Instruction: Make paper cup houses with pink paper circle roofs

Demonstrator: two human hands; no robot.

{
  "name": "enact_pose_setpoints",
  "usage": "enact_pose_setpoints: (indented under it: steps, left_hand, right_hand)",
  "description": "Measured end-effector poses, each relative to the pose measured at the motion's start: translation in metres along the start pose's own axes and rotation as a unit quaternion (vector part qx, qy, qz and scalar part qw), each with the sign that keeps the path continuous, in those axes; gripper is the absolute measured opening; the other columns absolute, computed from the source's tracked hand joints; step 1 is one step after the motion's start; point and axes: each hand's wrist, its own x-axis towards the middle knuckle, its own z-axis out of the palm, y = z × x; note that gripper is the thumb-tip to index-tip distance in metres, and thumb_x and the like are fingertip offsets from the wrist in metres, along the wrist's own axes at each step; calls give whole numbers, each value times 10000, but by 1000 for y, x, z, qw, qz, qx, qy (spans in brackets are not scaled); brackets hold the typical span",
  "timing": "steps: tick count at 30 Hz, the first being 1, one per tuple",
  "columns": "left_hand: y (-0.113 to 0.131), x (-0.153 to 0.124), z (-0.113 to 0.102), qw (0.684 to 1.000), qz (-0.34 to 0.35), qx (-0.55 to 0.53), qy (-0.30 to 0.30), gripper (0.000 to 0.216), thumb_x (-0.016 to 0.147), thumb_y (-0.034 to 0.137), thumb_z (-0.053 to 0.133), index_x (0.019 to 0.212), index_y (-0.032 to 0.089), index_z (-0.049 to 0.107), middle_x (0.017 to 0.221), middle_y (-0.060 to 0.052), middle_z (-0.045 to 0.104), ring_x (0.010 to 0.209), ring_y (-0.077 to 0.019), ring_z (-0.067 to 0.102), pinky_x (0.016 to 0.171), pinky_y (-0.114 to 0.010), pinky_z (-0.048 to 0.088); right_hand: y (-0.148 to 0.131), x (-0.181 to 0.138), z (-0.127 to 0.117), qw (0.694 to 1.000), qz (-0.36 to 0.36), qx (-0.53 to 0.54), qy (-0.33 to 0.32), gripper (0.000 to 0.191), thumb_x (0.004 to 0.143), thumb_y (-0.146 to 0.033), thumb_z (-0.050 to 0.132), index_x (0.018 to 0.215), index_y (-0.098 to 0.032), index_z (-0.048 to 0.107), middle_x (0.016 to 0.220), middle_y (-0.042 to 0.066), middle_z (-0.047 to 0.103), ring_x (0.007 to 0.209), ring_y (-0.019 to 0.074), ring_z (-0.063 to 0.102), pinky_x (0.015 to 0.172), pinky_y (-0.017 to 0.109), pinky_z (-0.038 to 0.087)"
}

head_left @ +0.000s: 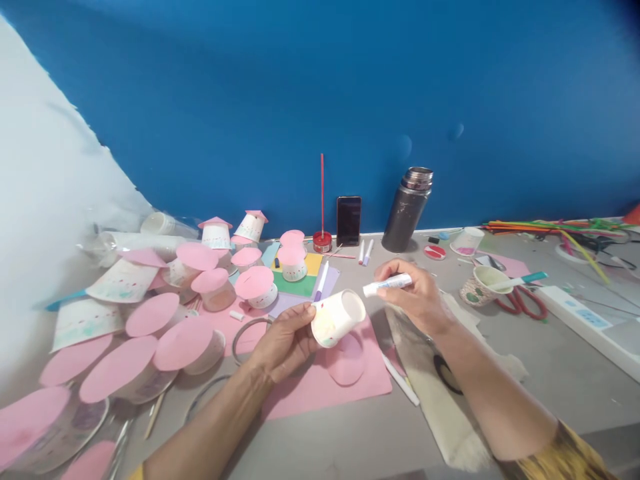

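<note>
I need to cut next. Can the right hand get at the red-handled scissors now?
Probably yes: the red-handled scissors lie to the side of the right hand with their handles uncovered. But that hand grips a white marker pen, and a patterned paper cup stands between them.

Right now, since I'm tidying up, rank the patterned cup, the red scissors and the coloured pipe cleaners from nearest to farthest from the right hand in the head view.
From the right hand, holding a marker:
1. Patterned cup, just to its right.
2. Red scissors, farther right, beyond the cup.
3. Coloured pipe cleaners, far right, by the wall.
</note>
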Motion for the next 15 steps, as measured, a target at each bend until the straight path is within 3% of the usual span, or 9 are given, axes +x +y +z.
enact_pose_setpoints:
  steps: [7,15]
  left_hand:
    - [0,2,-3,998,-7,-58,-17,84,803,92,768,852,97,701,782,-75,740,662,-167,726,642,-259,647]
    - [-1,5,1,994,30,-86,53,91,874,39,665,879,129,673,860,-84,768,736,-176,748,678,-258,655]
  right_hand:
    - [1,-2,-1,998,33,18,-57,209,771,-323,802,852,-210,646,804,-17,612,672,128,498,589,257,372]
    - [-3,-6,8,998,4,-37,-43,151,777,-262,755,849,-214,631,830,1,636,681,142,529,599,272,398]
